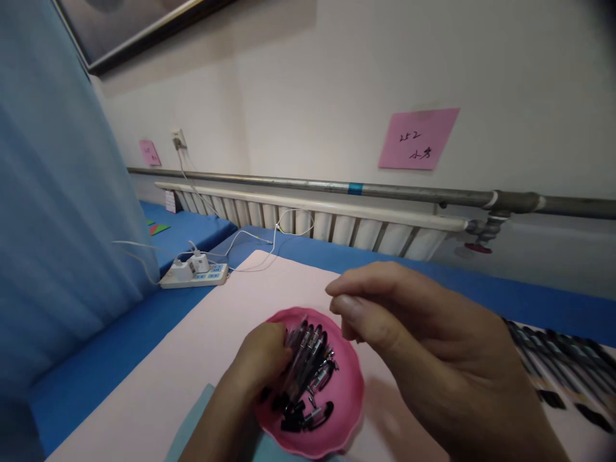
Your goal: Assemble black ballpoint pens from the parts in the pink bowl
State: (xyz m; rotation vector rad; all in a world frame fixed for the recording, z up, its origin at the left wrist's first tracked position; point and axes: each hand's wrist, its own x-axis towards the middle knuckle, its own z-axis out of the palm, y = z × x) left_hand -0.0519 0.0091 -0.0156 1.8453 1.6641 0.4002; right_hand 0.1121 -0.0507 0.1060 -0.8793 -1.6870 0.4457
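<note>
A pink scalloped bowl (349, 410) holds a bunch of clear-barrelled pens (308, 356) with black caps, plus several loose black and silver pen parts (315, 417). My left hand (264, 356) reaches in over the bowl's left side, its fingers closed around the pens; its fingertips are partly hidden among them. Raised to the right of the bowl, my right hand (409, 333) has its thumb and index fingertip together and the other fingers curled behind. Nothing shows sticking out of that pinch.
A row of black pens (568, 359) lies at the right on the pale pink sheet (202, 346). Light blue cloth (192, 423) lies beneath the bowl. A power strip (212, 276) with chargers and white cables sits back left. A radiator (332, 224) and pipe run along the wall.
</note>
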